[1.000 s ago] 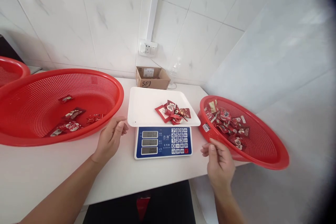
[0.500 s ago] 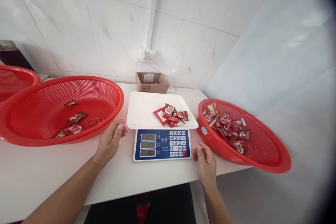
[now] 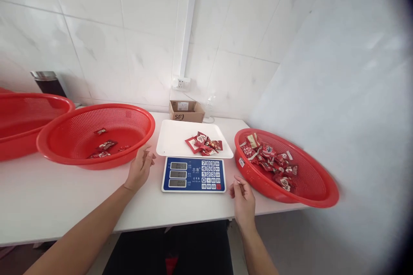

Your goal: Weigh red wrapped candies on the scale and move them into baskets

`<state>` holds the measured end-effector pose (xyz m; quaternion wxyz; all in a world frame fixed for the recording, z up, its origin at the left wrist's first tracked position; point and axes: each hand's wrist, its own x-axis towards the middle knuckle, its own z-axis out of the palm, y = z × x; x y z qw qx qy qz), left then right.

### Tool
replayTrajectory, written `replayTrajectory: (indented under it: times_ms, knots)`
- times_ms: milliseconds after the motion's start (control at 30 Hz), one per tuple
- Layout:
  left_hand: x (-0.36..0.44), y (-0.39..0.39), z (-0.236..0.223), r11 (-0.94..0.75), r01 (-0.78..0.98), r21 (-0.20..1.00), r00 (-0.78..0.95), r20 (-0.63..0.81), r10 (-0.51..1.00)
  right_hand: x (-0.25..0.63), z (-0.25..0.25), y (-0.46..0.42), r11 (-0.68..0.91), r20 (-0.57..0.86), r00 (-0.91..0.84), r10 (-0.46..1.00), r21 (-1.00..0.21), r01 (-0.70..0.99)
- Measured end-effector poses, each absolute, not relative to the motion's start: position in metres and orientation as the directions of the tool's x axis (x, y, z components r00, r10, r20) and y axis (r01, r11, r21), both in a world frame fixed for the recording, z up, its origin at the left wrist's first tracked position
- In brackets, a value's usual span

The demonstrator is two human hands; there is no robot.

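Observation:
A blue and white weighing scale [image 3: 193,175] stands on the table with a white tray [image 3: 172,137] on top. Several red candy packets [image 3: 204,144] lie in a small pile on the tray's right half. My left hand [image 3: 141,167] rests by the tray's left front corner, fingers loosely curled and apart, with nothing seen in it. To the right of the keypad, my right hand [image 3: 243,201] is half-curled, also with nothing visible in it. Beside it leans a red basket [image 3: 318,180] of similar packets [image 3: 271,159]. The left red basket [image 3: 93,119] holds several more packets [image 3: 105,146].
Another red basket [image 3: 32,109] is at the far left, in front of a dark cup with a silvery lid [image 3: 48,81]. Behind the scale sit a cardboard box [image 3: 186,115] and a clear bottle [image 3: 210,102]. A wall socket [image 3: 181,82] is above.
My right hand has moved left, from the right basket's rim to beside the scale. The left hand stays near the tray. The view has tilted up and turned left; the packet pile is unchanged.

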<state>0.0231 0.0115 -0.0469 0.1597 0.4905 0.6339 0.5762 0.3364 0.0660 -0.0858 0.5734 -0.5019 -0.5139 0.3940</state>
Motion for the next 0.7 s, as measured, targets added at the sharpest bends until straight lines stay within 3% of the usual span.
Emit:
replayTrajectory:
  times_ms: [700]
  knots:
    - [0.030,-0.018,-0.053,-0.080,0.444,0.893,-0.501,0.321,0.803,0.340,-0.086,0.062,0.178,0.186,0.174,0.967,-0.982,0.064]
